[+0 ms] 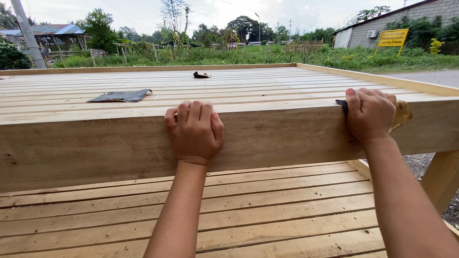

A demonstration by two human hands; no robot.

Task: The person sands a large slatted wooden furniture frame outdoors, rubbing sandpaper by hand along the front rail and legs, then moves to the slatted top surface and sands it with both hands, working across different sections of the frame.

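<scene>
A large pale wooden frame with a slatted top [201,83] fills the view, its thick front rail [95,148] running across. My left hand [194,131] grips the top edge of that rail, fingers curled over it, holding nothing else. My right hand [369,114] presses a folded piece of sandpaper [401,114] against the rail near the right end; the paper's dark face and tan back show at the hand's edges.
A dark sheet of sandpaper [122,96] lies on the slats at the left, and a small crumpled piece [201,74] sits farther back. A lower slatted shelf [267,210] lies beneath. A wooden leg [442,177] stands at right. Grass, trees and buildings lie beyond.
</scene>
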